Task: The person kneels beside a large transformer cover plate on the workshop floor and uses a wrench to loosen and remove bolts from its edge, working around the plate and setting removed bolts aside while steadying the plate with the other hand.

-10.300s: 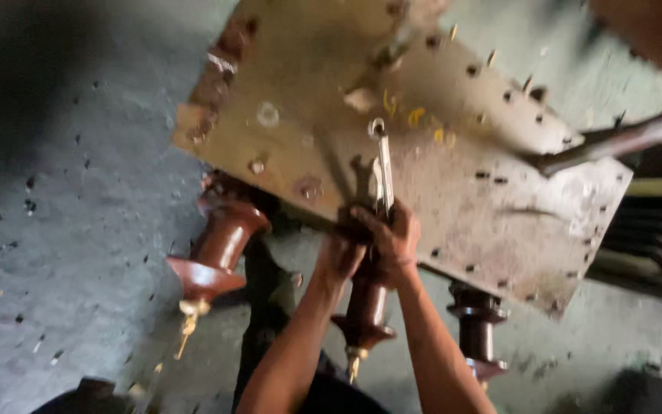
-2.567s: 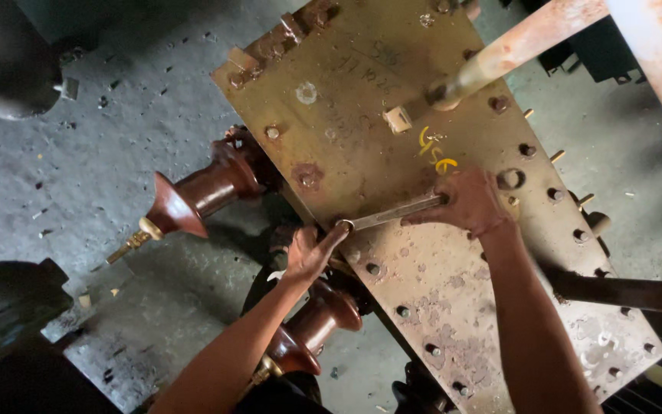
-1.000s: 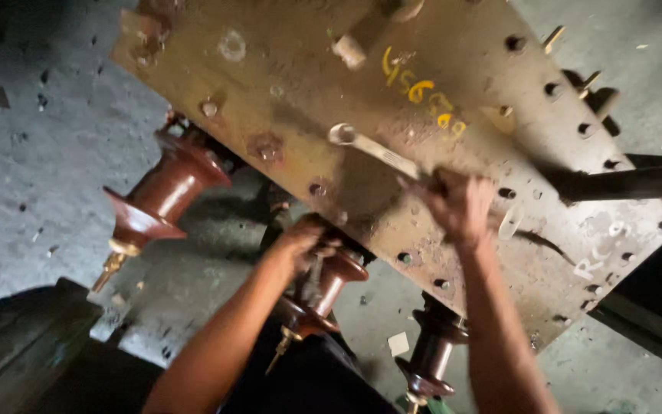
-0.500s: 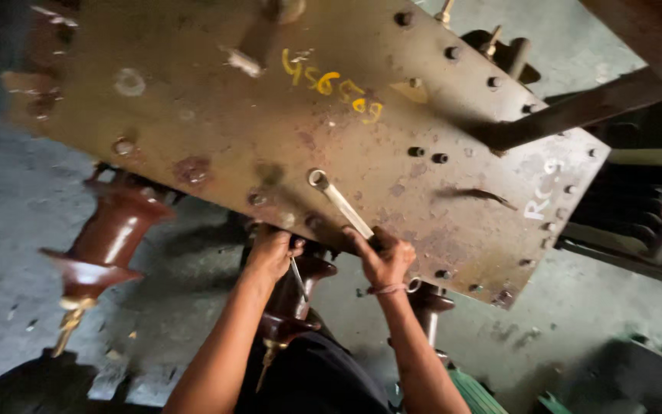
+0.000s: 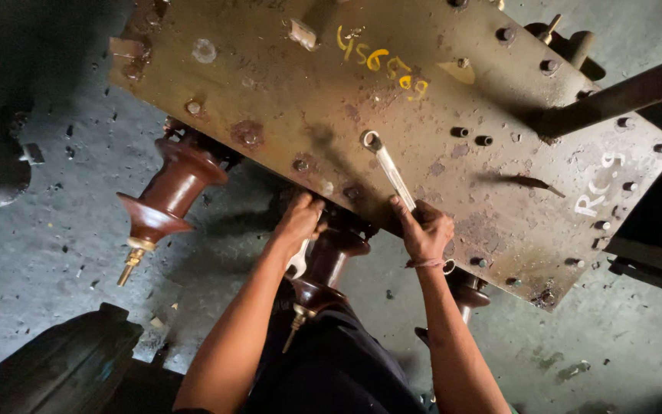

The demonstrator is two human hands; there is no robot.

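From the head camera we see our right hand (image 5: 425, 228) clenched on the lower end of a ring spanner (image 5: 389, 169), its ring over a bolt on the rusty steel plate (image 5: 499, 192) above; stiff, probably slick steel. Our left hand (image 5: 299, 221) grips a second spanner (image 5: 298, 261) below

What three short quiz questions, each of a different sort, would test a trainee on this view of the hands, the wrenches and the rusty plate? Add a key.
1. True or false: the right hand grips a ring spanner lying on the rusty steel plate.
2. Multiple choice: the left hand holds a second spanner where? A) on top of the plate B) below the plate's edge, by the middle brown insulator C) on the floor
3. Fill in: the leftmost insulator ends in a ____-coloured threaded stud.

Key: 1 true; 2 B; 3 brass.
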